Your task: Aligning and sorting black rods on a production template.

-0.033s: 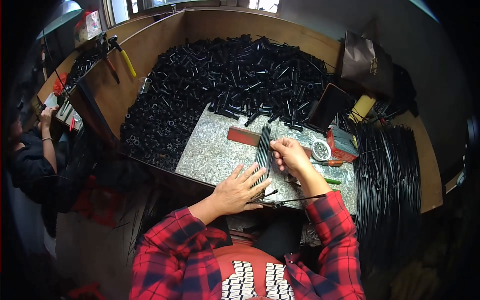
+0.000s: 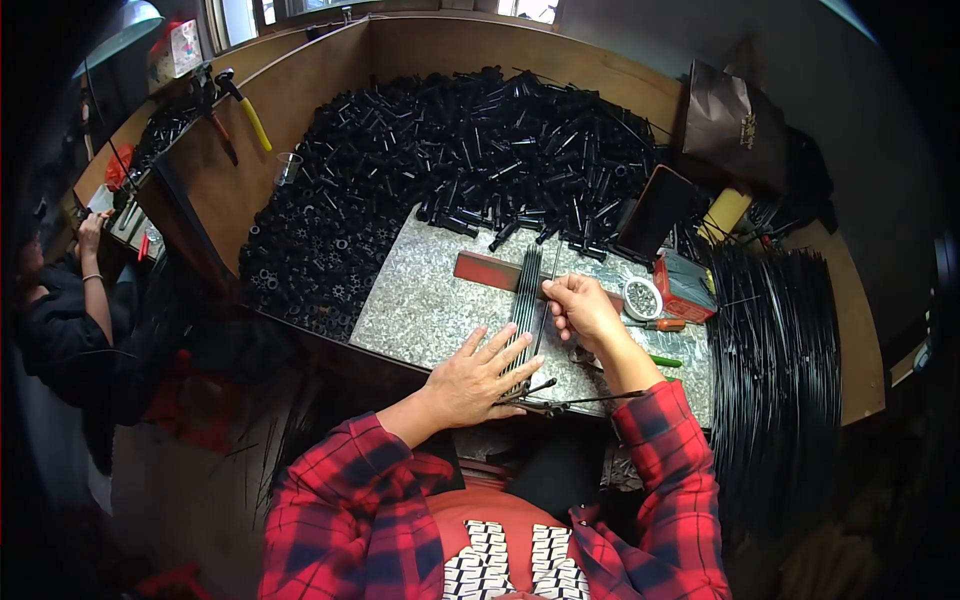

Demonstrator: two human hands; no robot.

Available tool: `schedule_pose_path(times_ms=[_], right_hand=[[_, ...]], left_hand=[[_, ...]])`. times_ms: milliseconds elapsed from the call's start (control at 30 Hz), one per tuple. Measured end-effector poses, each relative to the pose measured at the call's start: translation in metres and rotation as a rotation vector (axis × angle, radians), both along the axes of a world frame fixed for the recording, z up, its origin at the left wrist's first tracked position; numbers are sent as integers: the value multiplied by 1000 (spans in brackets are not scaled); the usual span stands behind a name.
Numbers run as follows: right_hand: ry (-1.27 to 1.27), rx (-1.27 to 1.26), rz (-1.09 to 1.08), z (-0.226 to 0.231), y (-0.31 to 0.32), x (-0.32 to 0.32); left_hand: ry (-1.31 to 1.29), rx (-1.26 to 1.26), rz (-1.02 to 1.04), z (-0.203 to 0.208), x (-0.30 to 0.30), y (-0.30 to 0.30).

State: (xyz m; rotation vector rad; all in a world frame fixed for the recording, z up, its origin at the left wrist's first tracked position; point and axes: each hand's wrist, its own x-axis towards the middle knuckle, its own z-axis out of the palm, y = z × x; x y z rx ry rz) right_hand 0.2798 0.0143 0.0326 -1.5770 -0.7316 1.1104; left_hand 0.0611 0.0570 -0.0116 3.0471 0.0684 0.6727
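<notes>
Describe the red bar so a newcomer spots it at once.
Find the speckled board before the heap of black parts. Near its middle, a red bar lies crosswise under the thin black rods that the left hand touches. Unlike the boxy red carton rightward, it is long and narrow.

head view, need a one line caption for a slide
Left hand spread on black rods lying across a red bar, right hand pinching a single rod.
</notes>
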Motion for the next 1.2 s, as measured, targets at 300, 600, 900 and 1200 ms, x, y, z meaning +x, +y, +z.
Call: schedule_pose_path(times_ms=[300,600,900,1200], right_hand=[[40,-31,90,-15,-1,1],[-195,81,-57,23,-40,25],[-1383,97,-367,41,-98,149],[-1706,-273,-82,26,-117,191]], left_hand=[[30,13,-24,0,-1,2],[31,-62,-37,4,7,-2],[141,-13,-18,9,9,6],[129,50,-65,7,5,8]])
